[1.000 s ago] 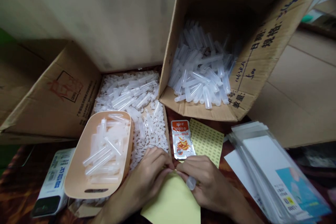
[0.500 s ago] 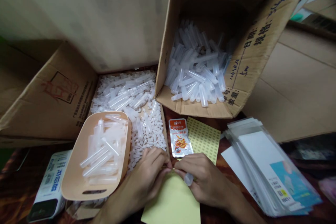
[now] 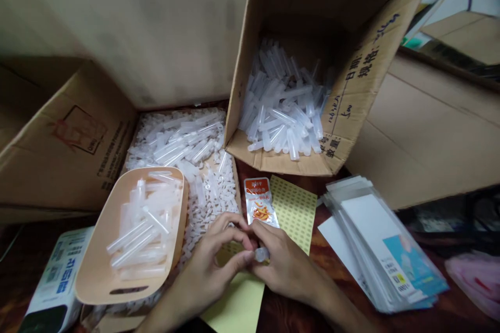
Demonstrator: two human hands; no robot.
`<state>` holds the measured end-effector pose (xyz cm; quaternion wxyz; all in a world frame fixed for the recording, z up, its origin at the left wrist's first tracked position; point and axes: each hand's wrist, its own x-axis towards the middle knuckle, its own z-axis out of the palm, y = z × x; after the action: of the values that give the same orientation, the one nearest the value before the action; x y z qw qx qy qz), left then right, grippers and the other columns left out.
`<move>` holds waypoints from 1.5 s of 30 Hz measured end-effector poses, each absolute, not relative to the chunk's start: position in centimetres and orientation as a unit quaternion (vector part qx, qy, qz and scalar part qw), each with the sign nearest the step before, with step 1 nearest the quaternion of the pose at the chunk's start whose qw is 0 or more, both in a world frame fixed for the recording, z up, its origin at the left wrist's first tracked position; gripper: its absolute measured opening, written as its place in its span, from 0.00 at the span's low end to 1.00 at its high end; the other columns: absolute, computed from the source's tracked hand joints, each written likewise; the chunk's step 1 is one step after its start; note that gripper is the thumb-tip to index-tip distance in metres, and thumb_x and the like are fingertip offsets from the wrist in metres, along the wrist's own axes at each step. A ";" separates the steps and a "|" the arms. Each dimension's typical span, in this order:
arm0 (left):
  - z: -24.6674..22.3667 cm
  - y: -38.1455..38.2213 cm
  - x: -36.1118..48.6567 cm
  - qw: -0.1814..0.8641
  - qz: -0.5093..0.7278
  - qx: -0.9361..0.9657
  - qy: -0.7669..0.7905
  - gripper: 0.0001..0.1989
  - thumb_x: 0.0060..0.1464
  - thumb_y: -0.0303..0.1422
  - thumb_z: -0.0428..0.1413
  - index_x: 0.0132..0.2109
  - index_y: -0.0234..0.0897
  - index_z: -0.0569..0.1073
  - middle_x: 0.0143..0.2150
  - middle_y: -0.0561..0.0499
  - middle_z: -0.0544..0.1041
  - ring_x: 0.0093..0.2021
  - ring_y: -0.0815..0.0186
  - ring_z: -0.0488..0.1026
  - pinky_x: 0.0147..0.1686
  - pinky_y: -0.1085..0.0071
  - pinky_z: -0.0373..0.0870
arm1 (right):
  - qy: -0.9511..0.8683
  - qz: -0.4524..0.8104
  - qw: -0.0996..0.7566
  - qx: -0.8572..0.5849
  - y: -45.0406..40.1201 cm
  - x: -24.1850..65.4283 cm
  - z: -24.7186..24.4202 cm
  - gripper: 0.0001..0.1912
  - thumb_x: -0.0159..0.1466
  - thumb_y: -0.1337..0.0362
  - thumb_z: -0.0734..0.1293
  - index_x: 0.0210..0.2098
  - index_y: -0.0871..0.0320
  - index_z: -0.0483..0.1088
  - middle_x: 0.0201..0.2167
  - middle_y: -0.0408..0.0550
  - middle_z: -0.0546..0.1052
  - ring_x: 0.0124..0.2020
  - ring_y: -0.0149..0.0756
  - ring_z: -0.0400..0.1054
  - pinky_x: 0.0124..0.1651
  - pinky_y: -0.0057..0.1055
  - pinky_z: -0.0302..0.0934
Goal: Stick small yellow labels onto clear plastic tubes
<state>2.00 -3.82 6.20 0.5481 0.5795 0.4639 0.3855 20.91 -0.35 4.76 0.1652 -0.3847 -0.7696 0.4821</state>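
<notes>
Between the fingers of my right hand (image 3: 278, 257) is a translucent plastic tube (image 3: 262, 255), its round end facing me. My left hand (image 3: 226, 250) is bent close against it, with thumb and forefinger meeting beside the tube's end. Whatever the left fingertips pinch is hidden. Under both hands lies a pale yellow sheet (image 3: 240, 304). Just beyond the knuckles are a small red and white snack packet (image 3: 258, 200) and a yellow sheet with rows of small dark marks (image 3: 297, 208).
On the left, a peach basket (image 3: 84, 270) holds tubes, with a printed white box (image 3: 58, 276) beside it. Behind it spread small white plastic pieces (image 3: 213, 195) and tubes. A tipped carton (image 3: 285, 165) holds more tubes. Clear sleeves with cards (image 3: 375, 239) lie right.
My hands have come closer together, and the left has rolled so its thumb and forefinger sit by the tube. The tube's end has turned more toward me. The view has shifted slightly right.
</notes>
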 end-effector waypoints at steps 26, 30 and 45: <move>5.4 -3.7 2.4 0.572 0.388 0.559 0.458 0.04 0.60 0.32 0.62 0.36 0.39 0.77 0.47 0.49 0.70 0.52 0.60 0.69 0.56 0.65 0.60 | -0.791 0.454 0.154 -0.379 -0.8 20.8 3.9 0.07 0.62 0.70 0.65 0.37 0.55 0.62 0.34 0.44 0.69 0.33 0.37 0.64 0.35 0.32 0.55; 5.5 -3.8 2.4 0.577 0.393 0.555 0.453 0.05 0.59 0.31 0.63 0.36 0.38 0.74 0.46 0.49 0.70 0.51 0.61 0.70 0.54 0.67 0.62 | -0.791 0.451 0.154 -0.384 -0.7 20.8 3.9 0.10 0.58 0.73 0.65 0.34 0.54 0.60 0.32 0.42 0.67 0.32 0.36 0.62 0.34 0.32 0.53; 5.2 -3.9 1.8 0.576 0.437 0.535 0.437 0.09 0.60 0.37 0.63 0.40 0.39 0.72 0.46 0.49 0.71 0.51 0.61 0.70 0.53 0.69 0.64 | -0.795 0.460 0.170 -0.358 -0.2 21.9 5.6 0.05 0.67 0.61 0.59 0.39 0.55 0.63 0.35 0.44 0.69 0.35 0.39 0.63 0.38 0.34 0.52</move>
<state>1.84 -3.88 5.24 0.5759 0.5353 0.4369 0.4371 21.94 -0.17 5.64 0.1703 -0.3575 -0.7948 0.4598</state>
